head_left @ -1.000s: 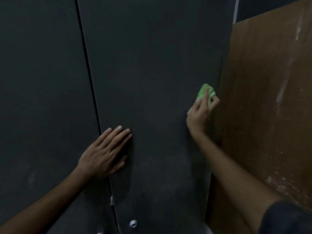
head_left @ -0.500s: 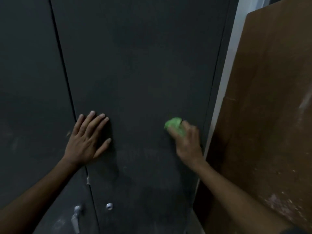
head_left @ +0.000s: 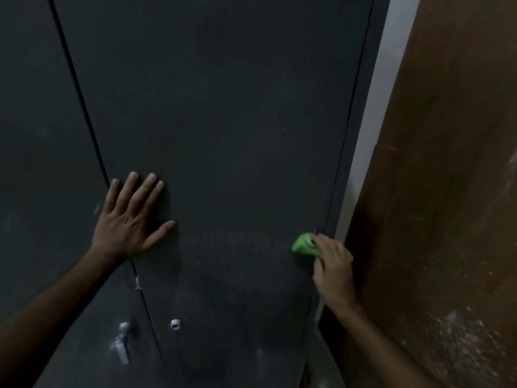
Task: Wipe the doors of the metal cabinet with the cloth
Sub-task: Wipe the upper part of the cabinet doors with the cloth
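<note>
Hands come nearest: the left hand (head_left: 127,219) lies flat with fingers straight across the seam between the doors, and the right hand (head_left: 331,264) pinches a green cloth (head_left: 303,245) against the right door (head_left: 223,135) near its outer edge. Soft and light, the cloth probably bunches easily, so a full-fingered hold suits it. Beyond stands a brown board (head_left: 447,191)

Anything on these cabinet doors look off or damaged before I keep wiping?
No damage visible. Pale smears mark the left door around the handle, and a whitish fleck sits in the seam below the left hand. The cloth is at the right door's far edge.
</note>
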Demonstrator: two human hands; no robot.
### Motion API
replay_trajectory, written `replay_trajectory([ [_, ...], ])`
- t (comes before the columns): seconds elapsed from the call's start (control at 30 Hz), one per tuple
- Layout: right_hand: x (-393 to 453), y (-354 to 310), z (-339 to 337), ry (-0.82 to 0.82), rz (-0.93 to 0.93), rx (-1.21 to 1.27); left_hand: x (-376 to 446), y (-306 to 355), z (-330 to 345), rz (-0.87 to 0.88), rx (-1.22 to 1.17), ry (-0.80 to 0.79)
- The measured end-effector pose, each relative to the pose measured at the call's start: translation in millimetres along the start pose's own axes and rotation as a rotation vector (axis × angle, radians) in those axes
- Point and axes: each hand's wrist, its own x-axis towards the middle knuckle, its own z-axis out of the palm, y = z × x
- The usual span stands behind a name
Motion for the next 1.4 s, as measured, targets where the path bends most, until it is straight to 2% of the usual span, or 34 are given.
replay_trajectory([
  [0.07,-2.6,12.4,-5.7,-0.004,0.071,0.032,-0.4,-0.3,0.9,0.003,0.006,0.001],
  [0.13,26.1,13.1,-13.9,0.133,0.153,0.081,-0.6,0.0,2.3,0.001,0.014,0.004],
  [0.2,55.1,0.0,-17.5,0.241,0.152,0.113,0.5,0.0,3.1,0.005,0.015,0.017],
  [0.27,54.1,-20.1,-11.8,0.195,0.087,0.100,1.2,0.1,2.8,0.006,0.010,0.035],
  [0.33,18.9,-30.1,3.2,0.054,0.053,-0.018,1.5,-0.6,2.0,0.009,0.004,0.045],
  [0.43,-21.1,-27.9,8.4,-0.058,0.262,-0.133,2.4,-1.4,0.7,0.019,0.003,0.066],
  [0.5,-9.8,-25.6,3.6,-0.010,0.398,-0.085,0.8,-1.2,2.0,0.010,0.000,0.068],
  [0.57,20.0,-37.1,-2.7,0.143,0.447,0.001,-0.6,-2.1,4.0,0.002,0.005,0.066],
  [0.63,42.7,-65.4,0.4,0.224,0.392,0.030,-0.8,-2.9,3.7,0.007,0.003,0.067],
  [0.67,43.8,-82.8,6.2,0.194,0.312,0.017,-1.4,-3.5,3.0,0.013,-0.006,0.069],
  [0.73,18.6,-109.1,29.8,0.026,0.161,-0.062,-2.6,-6.4,2.3,0.023,-0.027,0.064],
  [0.8,-18.0,-111.0,43.2,-0.098,0.147,-0.113,-2.6,-9.3,1.9,0.041,-0.037,0.056],
  [0.87,-25.5,-94.2,36.2,-0.079,0.320,-0.095,-2.3,-10.9,1.8,0.058,-0.040,0.062],
  [0.93,-1.4,-81.5,24.2,0.060,0.506,-0.037,-3.3,-10.0,2.6,0.054,-0.034,0.069],
  [0.97,18.4,-83.6,18.9,0.160,0.517,-0.017,-3.6,-9.2,3.8,0.049,-0.029,0.073],
  [1.03,49.0,-105.6,18.3,0.273,0.377,-0.010,-3.9,-8.1,4.6,0.045,-0.027,0.073],
  [1.07,53.9,-121.5,23.2,0.257,0.277,-0.015,-4.2,-8.2,4.4,0.047,-0.028,0.073],
  [1.17,14.0,-148.5,51.0,-0.009,-0.002,-0.100,-6.0,-10.6,2.3,0.055,-0.050,0.052],
  [1.23,-19.5,-139.5,53.9,-0.149,-0.040,-0.151,-5.5,-12.6,0.8,0.063,-0.064,0.033],
  [1.3,-19.3,-123.0,42.9,-0.095,0.159,-0.106,-5.9,-13.0,-0.4,0.069,-0.080,0.029],
  [1.37,10.0,-120.9,28.2,0.075,0.413,-0.048,-6.9,-13.0,-0.7,0.066,-0.088,0.032],
  [1.4,28.8,-129.8,24.4,0.170,0.440,-0.039,-7.0,-12.9,-0.9,0.063,-0.087,0.030],
])
